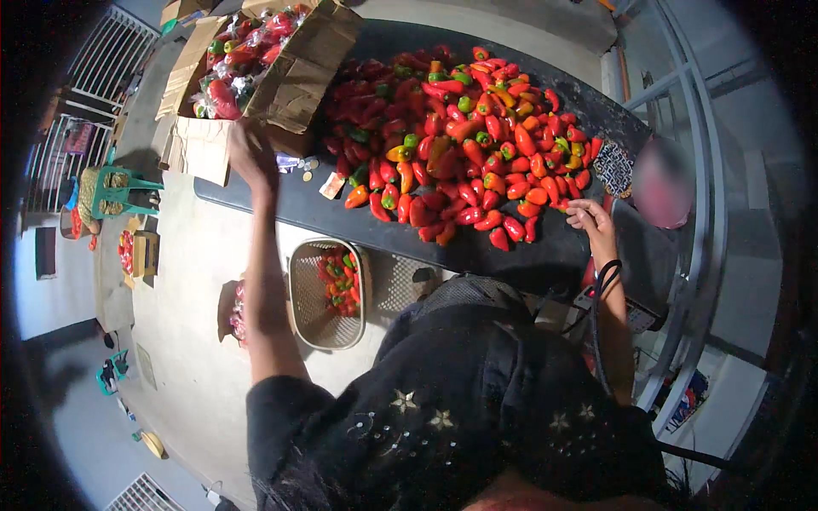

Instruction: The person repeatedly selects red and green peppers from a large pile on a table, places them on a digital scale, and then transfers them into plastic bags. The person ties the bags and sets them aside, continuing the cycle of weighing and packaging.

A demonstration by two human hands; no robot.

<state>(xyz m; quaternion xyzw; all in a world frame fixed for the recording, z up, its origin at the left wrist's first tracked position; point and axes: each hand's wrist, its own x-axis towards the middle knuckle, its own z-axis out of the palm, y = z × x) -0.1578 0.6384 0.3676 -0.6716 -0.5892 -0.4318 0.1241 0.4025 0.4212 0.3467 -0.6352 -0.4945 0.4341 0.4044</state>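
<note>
A large heap of red peppers, with some green and orange ones among them, covers the dark table. My left hand is at the near edge of an open cardboard box. Its fingers are dark and bunched at the flap, and whether they grip anything does not show. Inside the box lie clear plastic bags of peppers. My right hand hovers at the heap's right edge, fingers loosely bent and apart, close to a red pepper, with nothing visible held.
Coins and a small paper note lie on the table near the box. Below the table edge stands a beige basket holding peppers. Green chairs stand at the left. A metal-framed glass partition bounds the right.
</note>
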